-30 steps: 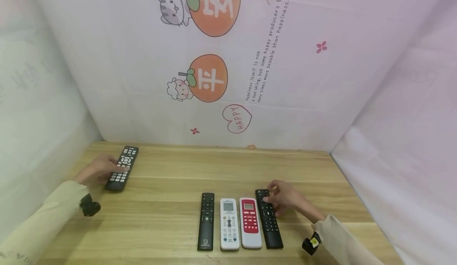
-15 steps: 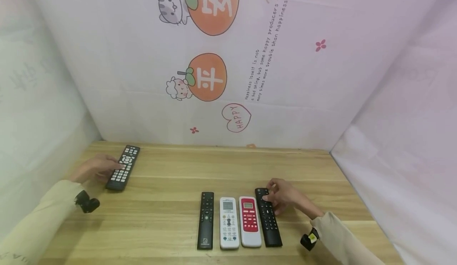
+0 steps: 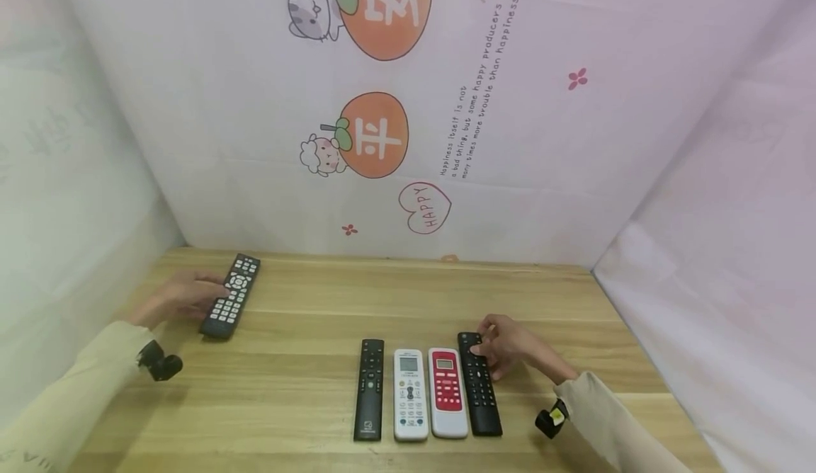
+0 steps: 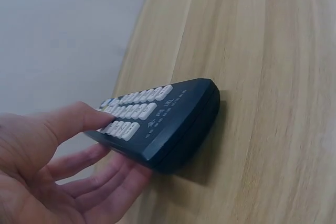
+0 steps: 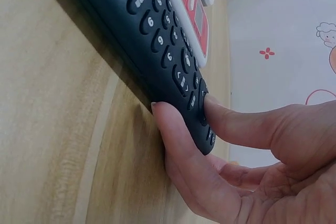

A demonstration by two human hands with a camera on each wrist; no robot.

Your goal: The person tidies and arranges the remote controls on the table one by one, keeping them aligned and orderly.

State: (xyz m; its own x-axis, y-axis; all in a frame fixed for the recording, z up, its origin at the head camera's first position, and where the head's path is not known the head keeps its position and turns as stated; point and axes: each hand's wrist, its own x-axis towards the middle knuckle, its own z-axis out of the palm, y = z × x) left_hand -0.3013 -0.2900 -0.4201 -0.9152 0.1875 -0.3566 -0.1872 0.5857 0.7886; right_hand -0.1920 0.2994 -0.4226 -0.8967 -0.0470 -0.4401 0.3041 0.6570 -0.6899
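Note:
At the far left of the table, my left hand (image 3: pixel 181 294) grips a black remote control with white buttons (image 3: pixel 239 283). In the left wrist view the thumb lies on its keypad (image 4: pixel 122 113) and the fingers are under its side; its near end appears slightly tilted off the wood. My right hand (image 3: pixel 510 344) pinches the upper end of a long black remote control (image 3: pixel 482 395), the rightmost of a row. The right wrist view shows the thumb on its button face (image 5: pixel 170 40) and fingers along its edge. Beside it lies a red-and-white remote control (image 3: pixel 447 391).
Further left in the row are a white remote control (image 3: pixel 410 399) with a small screen and a slim black remote control (image 3: pixel 368 395). The wooden table (image 3: pixel 306 360) meets a printed white cloth wall (image 3: pixel 268 211) at its back, with white cloth on both sides.
My left hand has shifted a little to the right with the white-buttoned remote control, and its thumb has drawn back toward the remote's left edge. My right hand keeps its pinch, nearly still.

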